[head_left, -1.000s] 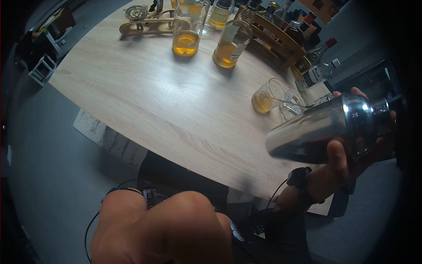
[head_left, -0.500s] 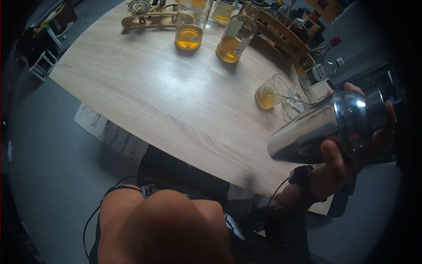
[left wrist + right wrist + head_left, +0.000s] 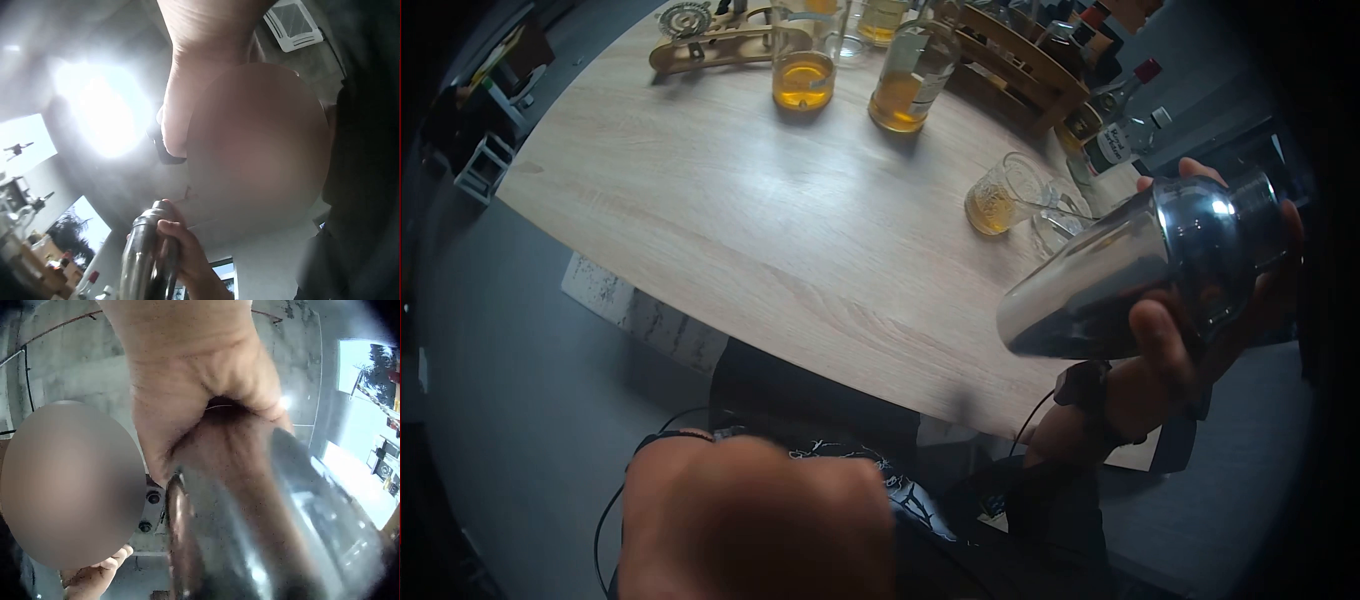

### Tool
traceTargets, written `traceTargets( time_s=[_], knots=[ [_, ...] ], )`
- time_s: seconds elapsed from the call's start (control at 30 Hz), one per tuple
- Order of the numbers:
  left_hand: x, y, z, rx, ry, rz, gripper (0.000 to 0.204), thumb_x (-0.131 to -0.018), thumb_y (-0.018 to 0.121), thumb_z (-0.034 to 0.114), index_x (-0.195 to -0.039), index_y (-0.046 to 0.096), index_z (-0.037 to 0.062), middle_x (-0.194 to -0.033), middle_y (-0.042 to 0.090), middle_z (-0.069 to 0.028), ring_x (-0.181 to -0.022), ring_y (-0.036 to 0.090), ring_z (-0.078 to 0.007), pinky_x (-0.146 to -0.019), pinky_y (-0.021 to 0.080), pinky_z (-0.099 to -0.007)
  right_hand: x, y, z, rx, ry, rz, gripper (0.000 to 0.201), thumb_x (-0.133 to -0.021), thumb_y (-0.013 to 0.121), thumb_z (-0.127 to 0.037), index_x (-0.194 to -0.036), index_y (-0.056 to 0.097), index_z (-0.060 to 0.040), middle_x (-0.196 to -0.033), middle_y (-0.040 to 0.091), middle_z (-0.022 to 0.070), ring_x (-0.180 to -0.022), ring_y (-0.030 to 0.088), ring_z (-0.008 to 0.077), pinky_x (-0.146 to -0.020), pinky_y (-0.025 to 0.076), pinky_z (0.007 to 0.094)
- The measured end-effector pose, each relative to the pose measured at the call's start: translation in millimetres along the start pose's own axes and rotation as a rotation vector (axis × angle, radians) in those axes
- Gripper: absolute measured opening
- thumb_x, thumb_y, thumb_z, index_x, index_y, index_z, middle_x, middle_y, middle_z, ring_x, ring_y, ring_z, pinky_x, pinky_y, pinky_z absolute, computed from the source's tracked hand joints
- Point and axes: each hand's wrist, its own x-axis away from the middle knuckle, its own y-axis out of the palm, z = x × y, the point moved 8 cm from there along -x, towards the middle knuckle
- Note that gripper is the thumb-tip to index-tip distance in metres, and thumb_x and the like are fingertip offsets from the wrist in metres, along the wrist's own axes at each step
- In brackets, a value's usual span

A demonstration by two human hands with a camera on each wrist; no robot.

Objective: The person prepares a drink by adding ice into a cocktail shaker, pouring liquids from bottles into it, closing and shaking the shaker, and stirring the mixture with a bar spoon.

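Note:
My right hand (image 3: 1175, 365) grips a shiny metal cocktail shaker (image 3: 1090, 280), tilted over the right side of the table. Its thumb lies along the near side, and fingers wrap around behind the capped end. In the right wrist view the shaker's body (image 3: 331, 531) fills the lower part. My left hand (image 3: 760, 515) is a blurred shape at the bottom of the head view, raised close to the camera. In the right wrist view, some left fingers (image 3: 109, 565) appear beside the blurred head; the rest are hidden. A patterned glass (image 3: 990, 207) with amber liquid stands beyond the shaker.
A mixing glass (image 3: 804, 82) and a bottle (image 3: 902, 95), both with amber liquid, stand toward the back. A strainer (image 3: 686, 18) sits by a wooden stand (image 3: 720, 52) at the back left. Several bottles and a wooden rack (image 3: 1020, 70) line the back right. The table's near edge curves below.
My left hand has shifted in the lower head view and its outline looks rounder and more blurred. My right hand still holds the shaker, raised slightly. The head view has turned a little.

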Motion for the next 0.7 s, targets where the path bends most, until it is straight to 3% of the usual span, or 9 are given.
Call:
traceTargets(
  time_s=[0.03, 0.23, 0.27, 0.3, 0.4, 0.43, 0.5, 0.57, 0.7],
  knots=[
    [-3, -3, -3, -0.003, -0.002, 0.012, 0.059, -0.074, 0.061, -0.020, -0.123, 0.060, 0.0131, -0.104, 0.050, -0.0134, -0.080, 0.037, -0.0186, -0.063, 0.032, -0.0319, -1, 2, -2, 0.111, -0.041, -0.006, 0.112, -0.067, 0.089, -0.040, -0.156, 0.029, -0.0095, -0.128, 0.056, 0.0388, -0.111, 0.067, 0.0415, -0.095, 0.057, 0.0521],
    [-40, 11, -26, 0.683, 0.365, -0.678, 0.056, -0.078, 0.059, -0.023, -0.116, 0.061, 0.0184, -0.110, 0.052, -0.0110, -0.085, 0.045, -0.0193, -0.063, 0.033, -0.0320, 3, 3, 8, -0.053, 0.044, -0.039, 0.111, -0.069, 0.089, -0.039, -0.157, 0.029, -0.0085, -0.129, 0.056, 0.0383, -0.110, 0.068, 0.0418, -0.094, 0.058, 0.0509],
    [-26, 18, -28, 0.990, 0.386, -0.247, 0.071, -0.079, 0.054, -0.025, -0.123, 0.062, 0.0300, -0.109, 0.053, -0.0056, -0.085, 0.046, -0.0163, -0.063, 0.034, -0.0337, 3, 0, 12, -0.064, 0.081, -0.040, 0.111, -0.069, 0.089, -0.039, -0.157, 0.028, -0.0088, -0.129, 0.057, 0.0379, -0.110, 0.068, 0.0419, -0.094, 0.058, 0.0506],
    [-31, 15, -35, 0.994, 0.381, -0.261, 0.071, -0.079, 0.054, -0.025, -0.123, 0.062, 0.0300, -0.109, 0.053, -0.0056, -0.085, 0.046, -0.0163, -0.063, 0.034, -0.0337, 3, -2, 14, -0.052, 0.085, -0.034, 0.111, -0.069, 0.089, -0.039, -0.157, 0.028, -0.0088, -0.129, 0.057, 0.0379, -0.110, 0.068, 0.0419, -0.094, 0.058, 0.0506],
    [-41, 3, -37, 1.000, 0.672, -0.726, 0.078, -0.079, 0.061, -0.022, -0.133, 0.064, 0.0355, -0.120, 0.061, -0.0033, -0.099, 0.059, -0.0195, -0.064, 0.043, -0.0373, 1, -3, 17, 0.101, 0.034, -0.014, 0.112, -0.069, 0.089, -0.039, -0.158, 0.027, -0.0093, -0.127, 0.059, 0.0365, -0.109, 0.069, 0.0397, -0.092, 0.058, 0.0475],
    [-47, 4, -41, 0.995, 0.677, -0.735, 0.078, -0.079, 0.061, -0.022, -0.133, 0.064, 0.0355, -0.120, 0.061, -0.0033, -0.099, 0.059, -0.0195, -0.064, 0.043, -0.0373, 1, -3, 18, 0.102, 0.033, -0.004, 0.112, -0.069, 0.089, -0.039, -0.158, 0.027, -0.0093, -0.127, 0.059, 0.0365, -0.109, 0.069, 0.0397, -0.092, 0.058, 0.0475],
    [-73, 10, -56, 0.834, 0.576, -0.577, 0.039, -0.074, 0.073, -0.003, -0.092, 0.041, 0.0104, -0.093, 0.036, -0.0056, -0.072, 0.038, -0.0170, -0.060, 0.032, -0.0340, -1, 9, 19, -0.216, 0.066, -0.058, 0.112, -0.070, 0.088, -0.037, -0.159, 0.026, -0.0091, -0.128, 0.059, 0.0348, -0.109, 0.069, 0.0386, -0.093, 0.058, 0.0465],
    [-97, 36, -76, 0.806, 0.534, -0.699, 0.036, -0.074, 0.069, 0.002, -0.091, 0.039, 0.0112, -0.092, 0.035, -0.0050, -0.076, 0.037, -0.0164, -0.065, 0.034, -0.0331, 1, 8, 19, -0.247, 0.118, 0.007, 0.115, -0.068, 0.089, -0.039, -0.159, 0.026, -0.0093, -0.129, 0.060, 0.0335, -0.108, 0.070, 0.0373, -0.093, 0.058, 0.0460],
    [-127, 63, -150, 0.429, 0.464, -0.507, 0.028, -0.079, 0.070, 0.007, -0.090, 0.044, 0.0096, -0.090, 0.037, -0.0049, -0.079, 0.039, -0.0161, -0.072, 0.036, -0.0311, 2, 1, 25, 0.023, 0.144, 0.055, 0.118, -0.064, 0.091, -0.041, -0.159, 0.029, -0.0087, -0.128, 0.061, 0.0331, -0.108, 0.070, 0.0362, -0.094, 0.058, 0.0440]
  ],
)
